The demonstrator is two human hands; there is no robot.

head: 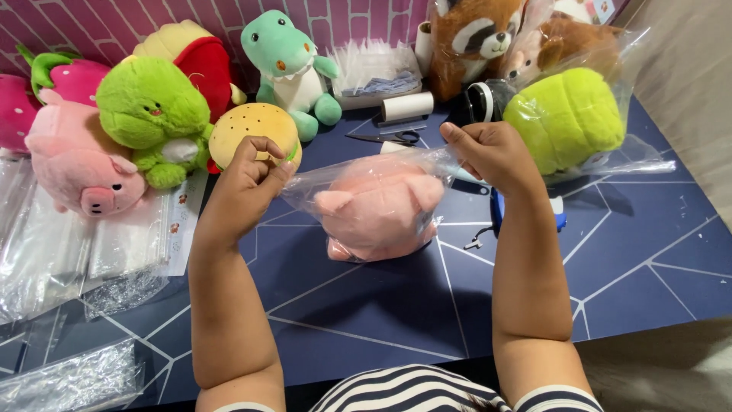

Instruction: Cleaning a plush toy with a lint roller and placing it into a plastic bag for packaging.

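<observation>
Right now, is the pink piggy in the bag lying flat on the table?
No, the left hand and right hand hold the clear bag with the pink pig plush above the table.

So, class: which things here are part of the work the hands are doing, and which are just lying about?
In hand: left hand, right hand, clear bag, pink plush pig.

Lying about: scissors, green dinosaur plush, burger plush, raccoon plush, flat bag stack.

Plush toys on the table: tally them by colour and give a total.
Pink: 3, a bagged pig held by the left hand and right hand, a loose pig, a strawberry
Green: 3, dinosaur, bagged
Brown: 2
Tan burger: 1
Red and yellow: 1
Total: 10
</observation>
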